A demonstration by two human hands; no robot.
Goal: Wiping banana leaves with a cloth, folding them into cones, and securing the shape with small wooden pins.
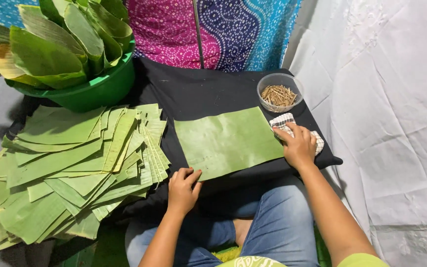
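No packages, labels, signs or screens — none anywhere in view.

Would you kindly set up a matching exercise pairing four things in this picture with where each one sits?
Things:
1. single flat leaf sheet
2. clear bowl of small sticks
3. checked cloth
4. green basin

Places:
A. far left, filled with folded leaves, behind the stack of cut leaves
B. under the right hand
C. far right end of the black cloth
D. middle of the black cloth, its near corner touched by the left hand

Pairs: 1-D, 2-C, 3-B, 4-A
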